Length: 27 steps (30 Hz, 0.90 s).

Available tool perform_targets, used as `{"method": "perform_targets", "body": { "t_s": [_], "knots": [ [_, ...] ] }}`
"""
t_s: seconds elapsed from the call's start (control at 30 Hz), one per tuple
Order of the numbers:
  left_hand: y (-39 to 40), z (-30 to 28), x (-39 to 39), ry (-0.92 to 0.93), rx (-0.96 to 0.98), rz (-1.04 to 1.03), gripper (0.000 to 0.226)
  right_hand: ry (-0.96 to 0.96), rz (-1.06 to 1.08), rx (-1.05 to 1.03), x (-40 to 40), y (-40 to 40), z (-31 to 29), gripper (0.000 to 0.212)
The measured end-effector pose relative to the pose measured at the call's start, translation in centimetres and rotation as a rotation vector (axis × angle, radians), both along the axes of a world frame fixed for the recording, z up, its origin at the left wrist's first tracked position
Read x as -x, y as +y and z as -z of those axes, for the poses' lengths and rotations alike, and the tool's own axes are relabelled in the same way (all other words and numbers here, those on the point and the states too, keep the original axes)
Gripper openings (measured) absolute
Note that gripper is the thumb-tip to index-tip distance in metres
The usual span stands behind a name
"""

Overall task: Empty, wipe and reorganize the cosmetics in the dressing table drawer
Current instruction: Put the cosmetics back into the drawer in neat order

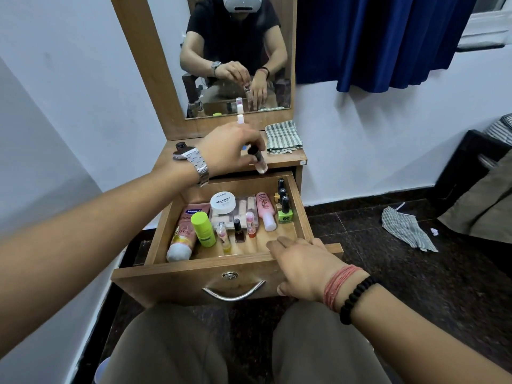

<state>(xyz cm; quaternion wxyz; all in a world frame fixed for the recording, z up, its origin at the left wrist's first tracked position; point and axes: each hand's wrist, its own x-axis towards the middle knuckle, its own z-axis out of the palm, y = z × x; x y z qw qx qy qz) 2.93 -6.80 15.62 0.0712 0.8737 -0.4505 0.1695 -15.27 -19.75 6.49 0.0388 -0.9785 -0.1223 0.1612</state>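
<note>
The wooden drawer (177, 275) stands pulled open and holds several cosmetics: a pink tube (184, 231), a green roll-on bottle (203, 230), a white nail polish remover jar (223, 203), a pink bottle (265, 209) and a green nail polish bottle (285, 213). My left hand (230, 148) hovers over the dressing table top (285, 159), pinching a small clear bottle with a black cap (259, 160) above the drawer's back edge. My right hand (302, 268) rests on the drawer's front right rim, fingers over the edge.
A folded checked cloth (282, 137) lies on the table top at the right. A white-capped stick (240, 119) stands by the mirror (235, 51). Another checked cloth (407, 228) lies on the dark floor at right. A blue curtain (388, 37) hangs behind.
</note>
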Motion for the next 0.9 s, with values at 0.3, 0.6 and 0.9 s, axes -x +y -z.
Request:
{"method": "perform_targets", "body": {
  "t_s": [0.3, 0.6, 0.9],
  "knots": [
    [3.7, 7.1, 5.9, 0.137, -0.344, 0.058, 0.027, 0.011, 0.014, 0.016, 0.0, 0.2, -0.3, 0.072],
    [4.2, 10.0, 5.4, 0.060, -0.455, 0.050, 0.027, 0.022, 0.021, 0.039, 0.2, 0.2, -0.5, 0.073],
    [4.2, 10.2, 5.1, 0.059, -0.495, 0.053, 0.029, 0.018, 0.018, 0.038, 0.2, 0.2, -0.5, 0.069]
  ]
}}
